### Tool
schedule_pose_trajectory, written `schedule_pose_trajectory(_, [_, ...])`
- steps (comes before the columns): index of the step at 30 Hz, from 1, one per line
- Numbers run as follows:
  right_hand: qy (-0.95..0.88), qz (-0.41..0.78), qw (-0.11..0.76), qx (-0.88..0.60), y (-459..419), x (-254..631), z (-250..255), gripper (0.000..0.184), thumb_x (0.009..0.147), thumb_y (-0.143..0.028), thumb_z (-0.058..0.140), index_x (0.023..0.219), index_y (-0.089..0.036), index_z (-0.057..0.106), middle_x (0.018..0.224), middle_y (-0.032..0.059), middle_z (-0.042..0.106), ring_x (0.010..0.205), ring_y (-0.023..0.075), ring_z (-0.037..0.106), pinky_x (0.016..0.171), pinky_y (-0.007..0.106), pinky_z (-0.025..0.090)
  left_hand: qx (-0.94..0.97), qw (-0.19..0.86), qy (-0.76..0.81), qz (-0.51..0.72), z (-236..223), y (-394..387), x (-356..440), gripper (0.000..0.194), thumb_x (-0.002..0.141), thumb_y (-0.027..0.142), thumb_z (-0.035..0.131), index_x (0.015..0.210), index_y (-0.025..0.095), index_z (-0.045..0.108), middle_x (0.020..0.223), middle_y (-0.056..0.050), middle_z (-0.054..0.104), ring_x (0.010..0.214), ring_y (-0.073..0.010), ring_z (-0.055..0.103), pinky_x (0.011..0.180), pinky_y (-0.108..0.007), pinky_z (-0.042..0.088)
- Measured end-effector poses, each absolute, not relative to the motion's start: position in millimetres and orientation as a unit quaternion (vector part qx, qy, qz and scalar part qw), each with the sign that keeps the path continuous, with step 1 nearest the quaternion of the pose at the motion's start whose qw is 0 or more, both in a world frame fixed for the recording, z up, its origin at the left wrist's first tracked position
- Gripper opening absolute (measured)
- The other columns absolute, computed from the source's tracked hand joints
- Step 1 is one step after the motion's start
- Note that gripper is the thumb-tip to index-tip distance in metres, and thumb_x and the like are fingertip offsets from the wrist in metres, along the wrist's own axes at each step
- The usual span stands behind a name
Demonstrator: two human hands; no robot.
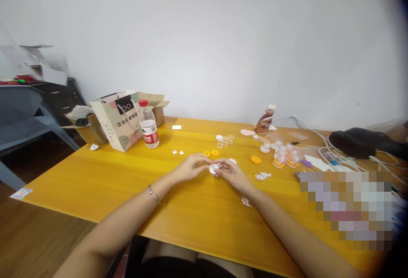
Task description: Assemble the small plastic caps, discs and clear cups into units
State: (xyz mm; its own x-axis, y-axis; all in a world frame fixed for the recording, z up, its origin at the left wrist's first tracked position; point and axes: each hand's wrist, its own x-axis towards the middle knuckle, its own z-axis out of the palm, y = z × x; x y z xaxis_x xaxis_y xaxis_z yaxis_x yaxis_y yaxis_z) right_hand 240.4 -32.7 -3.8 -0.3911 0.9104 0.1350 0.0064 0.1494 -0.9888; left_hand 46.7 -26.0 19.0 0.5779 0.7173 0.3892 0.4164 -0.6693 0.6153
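A small white round plastic piece [213, 169] is held between my two hands, just above the table. From the left, the fingertips of my left hand [191, 167] close on its edge. My right hand [233, 173] pinches the opposite side with thumb and fingers. Just beyond them lie two yellow discs with center holes [211, 153] and a white disc [233, 161], partly behind my right hand. Two small white pegged parts [178, 152] sit farther left. White openwork pieces [263, 176] rest to the right, with another such piece [245, 202] by my right forearm.
Clear plastic rings [225, 141] stand toward the back of the yellow table [105, 180]. An orange disc [255, 160] and a heap of wrapped parts [282, 154] are at right, near a brown bottle [265, 120] and cables. A water bottle [148, 127] and paper bag [119, 129] stand left.
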Motion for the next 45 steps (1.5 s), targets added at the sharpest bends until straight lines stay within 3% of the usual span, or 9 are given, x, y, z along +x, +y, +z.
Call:
schedule_pose_trajectory(5, [-0.581,0.526,0.471,-0.405,-24.7,245.9,-8.1,0.031,0.062,-0.033,0.067,0.087,-0.019,0.056,0.078,0.0011,0.062,0.071,0.0136,0.061,0.076,0.033,0.048,0.856,0.235,0.398,0.230,23.5,-8.2,16.0,0.016,0.077,0.018,0.049,0.085,0.014,0.063,0.086,-0.005,0.062,0.080,-0.0128,0.055,0.076,-0.023,0.041])
schedule_pose_trajectory(10, [-0.584,0.525,0.454,-0.420,-24.1,247.8,-11.0,0.031,0.061,-0.029,0.068,0.087,-0.019,0.057,0.076,0.0010,0.062,0.071,0.0138,0.061,0.077,0.033,0.048,0.851,0.284,0.420,0.135,15.0,0.4,3.1,0.017,0.068,0.025,0.059,0.078,0.012,0.062,0.073,-0.003,0.064,0.064,-0.0116,0.057,0.059,-0.019,0.042])
schedule_pose_trajectory(21, [-0.606,0.527,0.426,-0.416,-25.5,244.6,-11.4,0.035,0.059,-0.027,0.069,0.091,-0.020,0.058,0.080,0.0009,0.063,0.077,0.0142,0.060,0.081,0.033,0.045,0.864,0.181,0.457,0.112,11.5,-7.0,15.6,0.009,0.061,0.011,0.053,0.059,0.013,0.061,0.056,-0.001,0.059,0.051,-0.0099,0.050,0.052,-0.019,0.035])
schedule_pose_trajectory(25, [-0.583,0.551,0.431,-0.413,-26.0,244.8,-12.2,0.034,0.058,-0.025,0.070,0.090,-0.020,0.058,0.082,0.0016,0.064,0.077,0.0144,0.061,0.081,0.033,0.044,0.866,0.130,0.466,0.127,11.2,-14.8,28.0,0.013,0.064,0.007,0.049,0.058,0.013,0.059,0.060,-0.005,0.058,0.058,-0.0140,0.052,0.059,-0.023,0.037])
schedule_pose_trajectory(29, [-0.575,0.576,0.418,-0.404,-30.1,242.7,-9.0,0.034,0.058,-0.024,0.070,0.090,-0.020,0.058,0.082,0.0014,0.064,0.075,0.0138,0.060,0.081,0.033,0.044,0.885,0.090,0.410,0.201,15.7,-27.0,44.1,0.016,0.078,0.016,0.043,0.079,0.015,0.059,0.078,-0.007,0.057,0.073,-0.0148,0.052,0.068,-0.023,0.038])
schedule_pose_trajectory(33, [-0.573,0.606,0.401,-0.379,-35.1,239.9,-4.2,0.033,0.059,-0.023,0.070,0.090,-0.019,0.058,0.080,0.0004,0.064,0.076,0.0130,0.059,0.082,0.032,0.043,0.910,0.057,0.317,0.260,14.2,-34.7,54.0,0.022,0.086,0.026,0.037,0.086,0.015,0.057,0.081,-0.007,0.055,0.076,-0.0140,0.051,0.071,-0.023,0.038])
schedule_pose_trajectory(45, [-0.524,0.653,0.424,-0.346,-31.9,242.1,-4.9,0.035,0.057,-0.019,0.072,0.089,-0.022,0.059,0.080,-0.0011,0.065,0.075,0.0125,0.060,0.082,0.030,0.041,0.907,0.029,0.310,0.283,10.6,-38.1,54.5,0.019,0.084,0.028,0.046,0.089,0.021,0.062,0.091,-0.004,0.060,0.089,-0.0152,0.050,0.079,-0.029,0.032])
